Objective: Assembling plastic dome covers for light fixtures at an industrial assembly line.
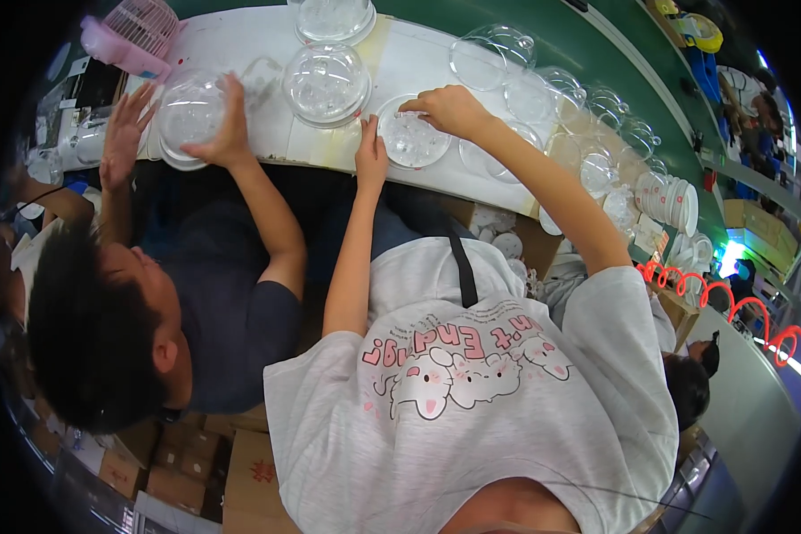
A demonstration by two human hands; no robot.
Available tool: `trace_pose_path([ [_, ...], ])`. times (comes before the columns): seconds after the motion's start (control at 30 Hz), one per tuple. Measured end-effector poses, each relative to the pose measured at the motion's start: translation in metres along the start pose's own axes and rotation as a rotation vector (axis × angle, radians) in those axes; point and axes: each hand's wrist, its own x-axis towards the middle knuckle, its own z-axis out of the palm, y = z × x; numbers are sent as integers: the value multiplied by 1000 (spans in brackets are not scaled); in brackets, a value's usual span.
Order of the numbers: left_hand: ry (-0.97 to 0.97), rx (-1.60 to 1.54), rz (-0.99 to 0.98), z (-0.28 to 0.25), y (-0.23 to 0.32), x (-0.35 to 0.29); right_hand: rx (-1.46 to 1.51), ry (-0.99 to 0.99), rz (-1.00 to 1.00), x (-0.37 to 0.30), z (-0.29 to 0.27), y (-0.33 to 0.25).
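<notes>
A round white base (416, 149) with clear, shiny material on it lies at the table's front edge before me. My left hand (371, 160) is at its left side, fingers stretched upward beside the rim; whether they touch it I cannot tell. Over the base's far rim reaches my right hand (449, 110), its index finger pointing left and the other fingers curled. Anything between those fingertips is too small to make out. Left of my hands stands a clear dome (326, 80) on a white base.
A co-worker at my left holds both hands around another clear dome (191, 102). Clear dome covers (529, 96) crowd the right side, near stacked white discs (676, 203). A pink fan (133, 40) stands at the far left. A red coiled hose (730, 298) hangs at right.
</notes>
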Motion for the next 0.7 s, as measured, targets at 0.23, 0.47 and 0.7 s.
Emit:
trace_pose_path([
  [0.23, 263, -66, -21, -7, -9, -11, 205, 465, 168, -20, 6, -15],
  [0.47, 502, 325, 112, -44, 15, 42, 1388, 464, 907, -97, 95, -101],
  [0.7, 529, 337, 189, -56, 6, 69, 1424, 483, 940, -61, 128, -83],
])
